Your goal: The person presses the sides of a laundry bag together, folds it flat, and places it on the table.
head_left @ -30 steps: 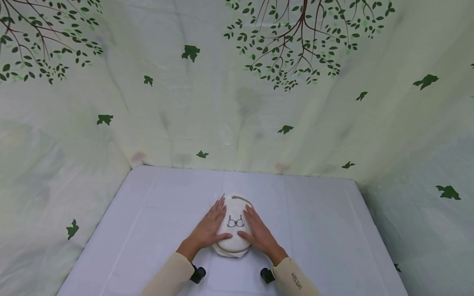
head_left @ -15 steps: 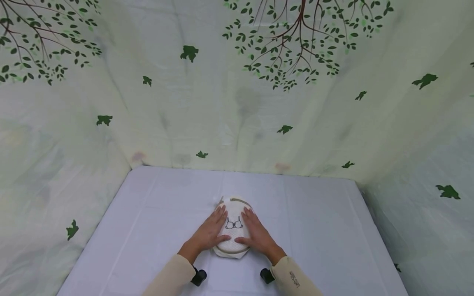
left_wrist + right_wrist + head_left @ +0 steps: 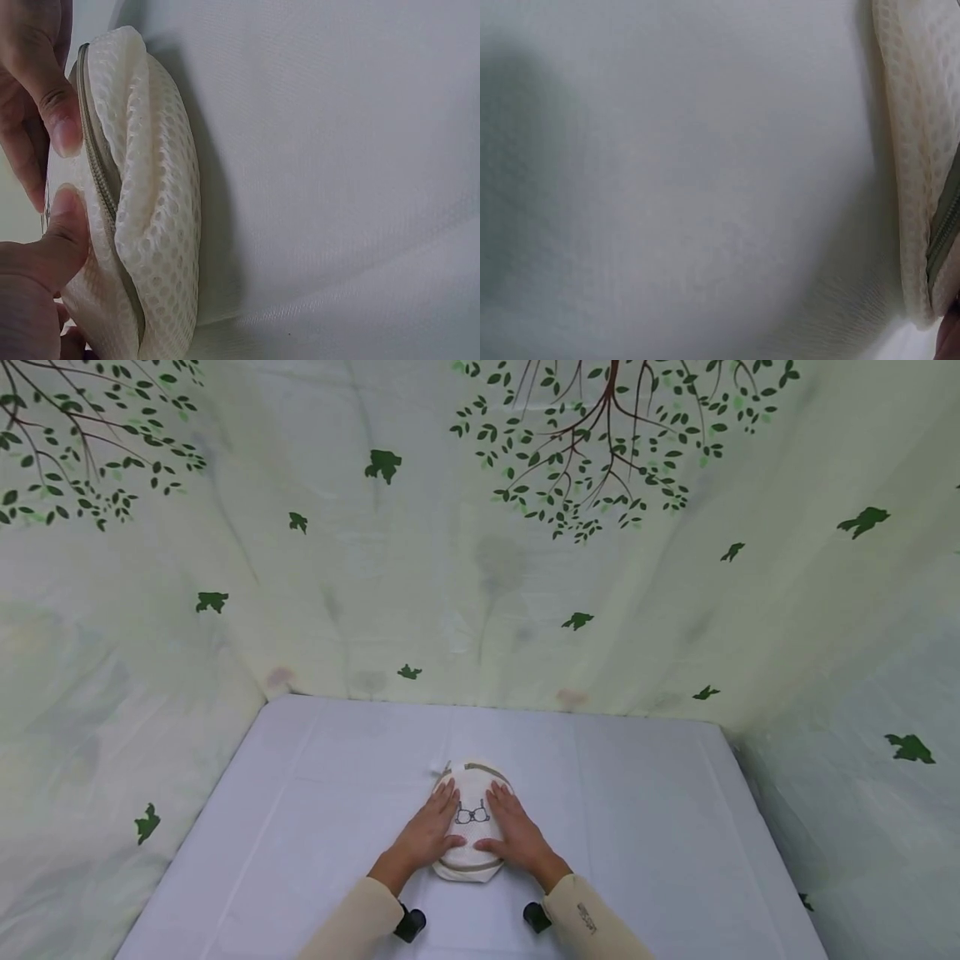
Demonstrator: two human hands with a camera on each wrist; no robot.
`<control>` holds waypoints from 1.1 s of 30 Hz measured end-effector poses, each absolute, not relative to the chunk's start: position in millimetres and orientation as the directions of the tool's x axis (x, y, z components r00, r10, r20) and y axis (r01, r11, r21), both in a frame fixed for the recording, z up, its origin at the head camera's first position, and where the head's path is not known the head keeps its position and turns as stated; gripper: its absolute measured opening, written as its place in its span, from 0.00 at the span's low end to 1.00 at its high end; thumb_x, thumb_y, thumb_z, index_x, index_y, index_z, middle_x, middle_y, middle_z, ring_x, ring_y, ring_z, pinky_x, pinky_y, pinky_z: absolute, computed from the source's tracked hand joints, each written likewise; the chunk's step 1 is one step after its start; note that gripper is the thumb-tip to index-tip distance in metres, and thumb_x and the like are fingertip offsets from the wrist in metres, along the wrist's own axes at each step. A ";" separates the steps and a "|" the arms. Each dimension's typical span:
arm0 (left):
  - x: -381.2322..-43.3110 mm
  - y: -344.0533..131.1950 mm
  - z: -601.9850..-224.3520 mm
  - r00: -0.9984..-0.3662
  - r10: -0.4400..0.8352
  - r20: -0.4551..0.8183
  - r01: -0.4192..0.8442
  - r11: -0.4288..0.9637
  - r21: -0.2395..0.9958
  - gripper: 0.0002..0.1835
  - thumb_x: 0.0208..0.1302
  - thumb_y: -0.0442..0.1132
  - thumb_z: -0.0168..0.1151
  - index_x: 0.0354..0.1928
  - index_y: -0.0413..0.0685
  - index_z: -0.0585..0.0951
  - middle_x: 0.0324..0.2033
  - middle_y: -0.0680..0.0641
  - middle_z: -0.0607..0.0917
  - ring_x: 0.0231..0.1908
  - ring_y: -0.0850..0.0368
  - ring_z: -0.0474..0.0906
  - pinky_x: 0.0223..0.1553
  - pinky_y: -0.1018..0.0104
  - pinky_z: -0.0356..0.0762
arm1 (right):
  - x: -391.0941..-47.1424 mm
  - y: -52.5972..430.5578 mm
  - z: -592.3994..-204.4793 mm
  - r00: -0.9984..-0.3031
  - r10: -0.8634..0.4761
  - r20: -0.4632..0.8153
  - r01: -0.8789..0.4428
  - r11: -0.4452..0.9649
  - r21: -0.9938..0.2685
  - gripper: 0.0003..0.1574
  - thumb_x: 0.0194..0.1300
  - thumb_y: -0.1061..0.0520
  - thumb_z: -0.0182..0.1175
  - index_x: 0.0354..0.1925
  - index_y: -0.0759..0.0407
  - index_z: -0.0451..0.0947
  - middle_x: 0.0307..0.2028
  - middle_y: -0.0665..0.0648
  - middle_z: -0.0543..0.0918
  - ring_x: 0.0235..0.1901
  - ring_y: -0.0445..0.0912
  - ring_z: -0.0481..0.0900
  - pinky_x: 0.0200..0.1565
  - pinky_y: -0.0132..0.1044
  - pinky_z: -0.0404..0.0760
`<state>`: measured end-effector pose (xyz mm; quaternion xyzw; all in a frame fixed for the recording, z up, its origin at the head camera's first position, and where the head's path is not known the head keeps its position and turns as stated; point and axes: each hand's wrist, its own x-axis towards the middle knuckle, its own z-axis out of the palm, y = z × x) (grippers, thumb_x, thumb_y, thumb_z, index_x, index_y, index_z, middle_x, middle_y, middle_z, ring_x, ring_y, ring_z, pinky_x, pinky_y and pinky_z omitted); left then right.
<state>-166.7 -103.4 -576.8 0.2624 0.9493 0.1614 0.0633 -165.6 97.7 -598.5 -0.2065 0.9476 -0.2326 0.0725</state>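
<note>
A cream mesh laundry bag (image 3: 471,852) with a bra drawing on top lies on the white-covered table. My left hand (image 3: 426,833) rests along its left side, fingers extended and thumb on the top panel. On the opposite side my right hand (image 3: 521,837) lies the same way, its thumb pointing in towards the left one. The left wrist view shows the bag's puffy near side, where a zipper (image 3: 101,180) runs around beneath both thumbs. Only an edge of the mesh and a bit of a finger (image 3: 949,337) enter the right wrist view.
The table (image 3: 645,827) has a pale cloth cover. Behind it and at both sides hang pale curtains (image 3: 480,585) printed with branches and leaves. A black wrist camera (image 3: 410,923) sits beside the left sleeve, another camera (image 3: 536,917) beside the right.
Both hands have slid slightly towards me and a little closer together on the bag. The bag has shifted slightly left in view and stays on the table.
</note>
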 end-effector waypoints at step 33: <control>-164.5 -100.2 -578.7 -0.878 0.476 -0.055 0.426 0.827 0.368 0.42 0.55 0.47 0.62 0.65 0.30 0.56 0.67 0.34 0.51 0.67 0.40 0.47 0.65 0.53 0.49 | -163.5 89.7 -602.8 -0.919 -0.393 -0.044 -0.335 0.833 -0.441 0.57 0.52 0.34 0.58 0.68 0.62 0.49 0.70 0.58 0.48 0.69 0.51 0.44 0.66 0.44 0.50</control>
